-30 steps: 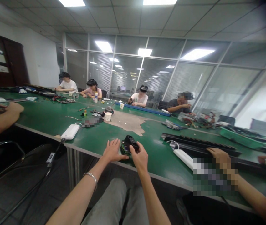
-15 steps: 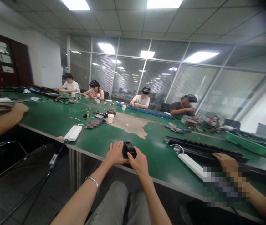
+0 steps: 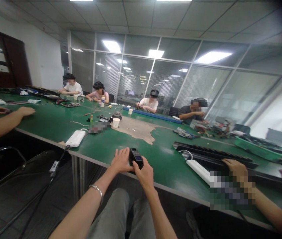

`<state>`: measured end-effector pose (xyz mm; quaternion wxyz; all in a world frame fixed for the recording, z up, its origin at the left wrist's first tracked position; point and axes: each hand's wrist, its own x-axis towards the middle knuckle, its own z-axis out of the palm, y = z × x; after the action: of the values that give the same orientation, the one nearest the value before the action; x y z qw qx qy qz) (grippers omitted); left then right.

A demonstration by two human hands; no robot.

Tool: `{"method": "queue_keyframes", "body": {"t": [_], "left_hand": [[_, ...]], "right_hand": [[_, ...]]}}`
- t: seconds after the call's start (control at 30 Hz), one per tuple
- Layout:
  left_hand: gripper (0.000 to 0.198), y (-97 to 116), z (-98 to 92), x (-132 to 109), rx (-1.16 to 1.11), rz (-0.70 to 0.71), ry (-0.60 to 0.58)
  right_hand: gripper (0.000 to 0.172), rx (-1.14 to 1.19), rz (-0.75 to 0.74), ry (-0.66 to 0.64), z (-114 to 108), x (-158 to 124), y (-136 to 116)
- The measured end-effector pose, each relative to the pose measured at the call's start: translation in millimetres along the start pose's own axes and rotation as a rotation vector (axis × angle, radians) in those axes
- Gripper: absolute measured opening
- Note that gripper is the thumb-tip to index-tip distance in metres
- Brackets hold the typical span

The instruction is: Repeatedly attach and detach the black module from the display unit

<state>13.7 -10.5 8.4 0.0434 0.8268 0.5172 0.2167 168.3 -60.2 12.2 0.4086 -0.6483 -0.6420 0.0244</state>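
Observation:
A small black electronic block (image 3: 135, 157) with a glossy top stands tilted at the near edge of the green workbench (image 3: 161, 159). My right hand (image 3: 144, 174) grips its lower end between thumb and fingers. My left hand (image 3: 121, 161) lies palm down on the bench with its fingers apart, its thumb side next to the block. The block's underside is hidden by my right hand.
The bench's near edge runs just under my wrists. A white power strip (image 3: 199, 171) lies to the right beside long black rails (image 3: 213, 152). Another white power strip (image 3: 75, 138) lies left. Co-workers' hands (image 3: 25, 112) rest at far left.
The black block has turned more upright in my right hand, and its green circuit board no longer shows. My view has tilted slightly.

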Motion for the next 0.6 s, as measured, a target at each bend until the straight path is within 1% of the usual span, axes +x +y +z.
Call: {"method": "queue_keyframes", "body": {"t": [0.07, 0.17, 0.33, 0.47, 0.6], "left_hand": [[0.102, -0.7, 1.2, 0.3, 0.007, 0.007, 0.002], [0.098, -1.6, 1.7, 0.8, 0.015, 0.013, 0.002], [0.098, -2.1, 1.9, 1.3, 0.01, 0.007, -0.003], [0.1, -1.8, 1.4, 1.2, 0.011, -0.001, -0.016], [0.1, -0.5, 0.0, 1.0, 0.018, -0.001, -0.02]], "right_hand": [[0.047, 0.029, -0.001, -0.004, -1.9, -0.2, -1.9], [0.046, 0.082, 0.028, 0.001, -6.1, 4.3, -6.5], [0.05, 0.217, 0.042, 0.088, -16.1, 19.7, -11.2], [0.058, 0.318, 0.131, 0.155, -22.9, 29.8, 2.0], [0.06, 0.226, 0.183, 0.191, -22.3, 29.7, 27.0]]}}
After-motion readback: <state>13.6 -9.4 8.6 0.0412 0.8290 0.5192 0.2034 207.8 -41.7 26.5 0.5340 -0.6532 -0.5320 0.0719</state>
